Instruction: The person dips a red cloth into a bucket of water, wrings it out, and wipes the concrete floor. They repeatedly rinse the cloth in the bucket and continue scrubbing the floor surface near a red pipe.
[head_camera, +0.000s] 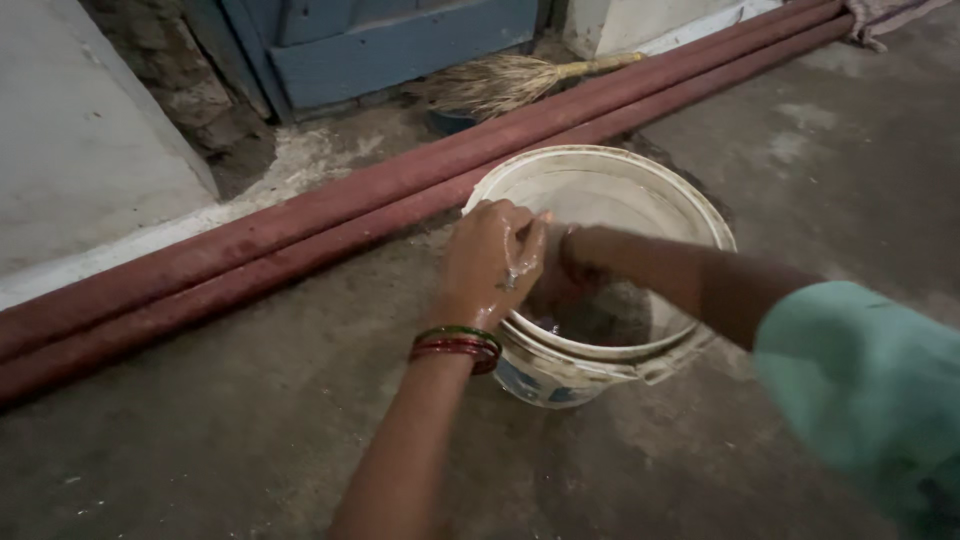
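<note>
A person's view looks down at a white plastic bucket (640, 190) standing on a grey concrete floor (200, 440), near the middle of the floor and just beside two dark red pipes (250, 250) that run side by side along the floor's far edge, from lower left to upper right. The left hand (490, 262) hovers over the bucket's near left rim, wet and glistening, its fingers curled inward into a loose fist; whether it grips anything inside that curl cannot be told. Green and red bangles (458, 346) circle the left wrist. The right hand (560, 290) reaches down inside the bucket, just behind the left hand, and is mostly hidden by it and by shadow, so how far it is open cannot be told. A dark band sits on the right wrist, and the right arm comes in from the right edge in a pale green sleeve (870, 390). A little dark water (610, 318) lies in the bottom of the bucket. Beyond the pipes, a straw broom (510, 82) lies on the floor at the foot of a blue door (400, 40). A grey wall (80, 130) rises at the far left corner.
</note>
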